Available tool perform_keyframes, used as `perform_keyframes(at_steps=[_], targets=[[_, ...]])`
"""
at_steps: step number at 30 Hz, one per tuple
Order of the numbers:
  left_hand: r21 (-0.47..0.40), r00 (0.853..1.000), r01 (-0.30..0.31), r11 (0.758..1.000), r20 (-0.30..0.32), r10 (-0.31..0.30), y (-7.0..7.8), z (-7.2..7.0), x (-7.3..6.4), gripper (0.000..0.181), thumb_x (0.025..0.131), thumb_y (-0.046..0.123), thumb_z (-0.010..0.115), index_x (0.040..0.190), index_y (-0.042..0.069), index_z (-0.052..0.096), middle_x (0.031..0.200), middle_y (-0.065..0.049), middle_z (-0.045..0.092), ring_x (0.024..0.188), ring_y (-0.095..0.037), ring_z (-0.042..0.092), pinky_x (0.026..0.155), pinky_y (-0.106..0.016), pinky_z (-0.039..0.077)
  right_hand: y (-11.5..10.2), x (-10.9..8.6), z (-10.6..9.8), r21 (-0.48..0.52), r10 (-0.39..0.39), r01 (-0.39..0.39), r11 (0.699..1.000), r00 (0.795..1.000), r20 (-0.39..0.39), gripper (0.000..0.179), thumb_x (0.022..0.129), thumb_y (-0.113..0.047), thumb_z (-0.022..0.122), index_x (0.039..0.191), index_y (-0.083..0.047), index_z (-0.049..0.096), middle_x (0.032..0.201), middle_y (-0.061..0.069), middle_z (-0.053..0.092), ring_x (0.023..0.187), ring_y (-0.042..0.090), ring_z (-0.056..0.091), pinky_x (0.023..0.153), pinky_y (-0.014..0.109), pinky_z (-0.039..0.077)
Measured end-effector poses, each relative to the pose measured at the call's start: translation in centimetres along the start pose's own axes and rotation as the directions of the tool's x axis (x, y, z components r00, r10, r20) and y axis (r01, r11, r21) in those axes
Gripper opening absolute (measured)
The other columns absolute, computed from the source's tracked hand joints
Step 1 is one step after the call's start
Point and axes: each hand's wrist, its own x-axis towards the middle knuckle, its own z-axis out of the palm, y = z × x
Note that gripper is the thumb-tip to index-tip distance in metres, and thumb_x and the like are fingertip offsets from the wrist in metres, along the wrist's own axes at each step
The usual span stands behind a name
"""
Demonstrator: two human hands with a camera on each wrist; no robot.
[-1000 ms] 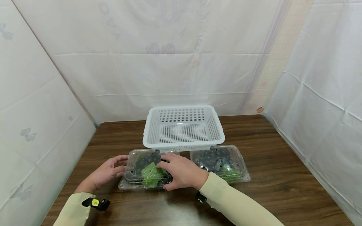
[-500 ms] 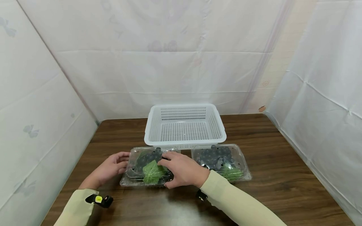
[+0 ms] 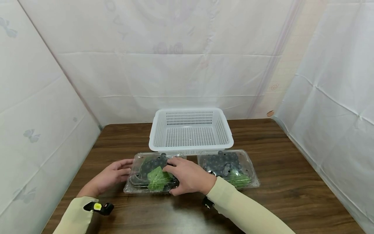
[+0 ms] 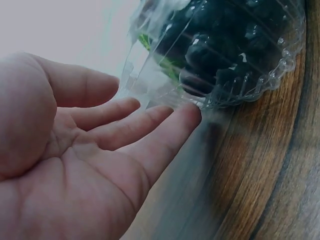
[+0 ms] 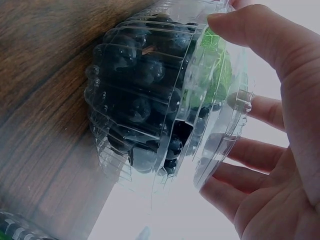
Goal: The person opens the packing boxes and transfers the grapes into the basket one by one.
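Observation:
A clear plastic clamshell box of dark grapes (image 3: 153, 174), lid down, sits on the table in front of both hands. Through its lid shows a green leaf (image 3: 159, 178). My right hand (image 3: 190, 175) rests on the box's right end. In the right wrist view, its thumb touches the lid's rim and its spread fingers (image 5: 257, 152) lie against the top. My left hand (image 3: 109, 177) is at the box's left end, fingers loosely extended. In the left wrist view, its fingertips (image 4: 190, 117) reach the clear wall near the bottom; firm contact cannot be told.
Another clamshell box of grapes (image 3: 228, 167) stands on the right, partly behind the right wrist. Behind both boxes is a white plastic basket (image 3: 191, 148) with nothing in it. The brown wooden table (image 3: 277, 162) is enclosed by pale sheets (image 3: 175, 65).
The camera view shifts slightly. My left hand stays beside the box's left end with small finger movements. My right hand and both boxes stay in place.

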Motion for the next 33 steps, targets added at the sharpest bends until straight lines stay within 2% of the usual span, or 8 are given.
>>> perform_keyframes(at_steps=[9, 14, 22, 27, 30, 33], targets=[[-0.057, 0.994, -0.03, 0.998, 0.101, 0.035, -0.9, -0.9, -0.5, 0.071, 0.108, 0.013, 0.052, 0.158, -0.014, 0.01, 0.162, -0.037, 0.019, 0.123, -0.003, 0.06, 0.101, -0.026, 0.053, 0.0, 0.0, 0.0, 0.013, -0.004, 0.004, 1.0, 1.0, 0.001, 0.067, 0.083, -0.051, 0.08, 0.141, -0.021, 0.06, 0.148, 0.007, 0.055, 0.139, 0.021, 0.053, 0.107, 0.034, 0.052], [-0.061, 0.99, -0.027, 0.998, 0.14, 0.036, -1.1, -1.1, -0.7, 0.073, 0.106, 0.011, 0.053, 0.159, -0.012, 0.007, 0.16, -0.038, 0.02, 0.123, -0.004, 0.061, 0.1, -0.027, 0.054, 0.0, 0.0, 0.2, 0.019, -0.008, 0.009, 1.0, 1.0, -0.012, 0.066, 0.083, -0.05, 0.08, 0.14, -0.021, 0.061, 0.147, 0.007, 0.056, 0.138, 0.021, 0.053, 0.105, 0.034, 0.053], [-0.03, 0.991, -0.044, 0.999, 0.122, 0.048, -1.3, -0.6, -0.3, 0.074, 0.105, 0.01, 0.056, 0.159, -0.01, 0.01, 0.158, -0.038, 0.027, 0.123, -0.005, 0.061, 0.098, -0.029, 0.055, 0.0, 0.1, 0.2, -0.006, -0.01, 0.01, 1.0, 1.0, -0.02, 0.066, 0.083, -0.052, 0.079, 0.139, -0.021, 0.061, 0.145, 0.007, 0.057, 0.137, 0.021, 0.055, 0.107, 0.035, 0.052], [-0.012, 0.993, -0.041, 0.999, 0.109, 0.042, -1.2, -0.5, -0.3, 0.075, 0.104, 0.011, 0.058, 0.159, -0.01, 0.012, 0.157, -0.04, 0.026, 0.122, -0.004, 0.06, 0.097, -0.028, 0.055, -0.5, 0.4, 0.3, -0.06, -0.013, 0.01, 0.998, 0.999, -0.05, 0.066, 0.083, -0.058, 0.078, 0.136, -0.021, 0.063, 0.133, 0.002, 0.062, 0.123, 0.017, 0.061, 0.098, 0.031, 0.055], [-0.011, 0.994, -0.035, 0.999, 0.103, 0.036, -1.2, -0.6, -0.3, 0.076, 0.103, 0.01, 0.059, 0.159, -0.009, 0.012, 0.157, -0.039, 0.027, 0.121, -0.004, 0.06, 0.097, -0.028, 0.056, -0.8, 0.7, 0.4, -0.097, -0.02, 0.012, 0.995, 0.996, -0.081, 0.067, 0.082, -0.061, 0.078, 0.134, -0.022, 0.064, 0.131, 0.001, 0.063, 0.12, 0.018, 0.061, 0.097, 0.032, 0.055], [-0.016, 0.994, -0.031, 0.999, 0.106, 0.033, -1.3, -0.6, -0.3, 0.076, 0.103, 0.01, 0.059, 0.159, -0.009, 0.012, 0.156, -0.037, 0.029, 0.122, -0.005, 0.06, 0.097, -0.029, 0.056, -1.2, 1.1, 0.6, -0.113, -0.033, 0.02, 0.993, 0.994, -0.109, 0.067, 0.082, -0.062, 0.077, 0.134, -0.022, 0.064, 0.135, 0.003, 0.062, 0.127, 0.024, 0.06, 0.105, 0.035, 0.052]])
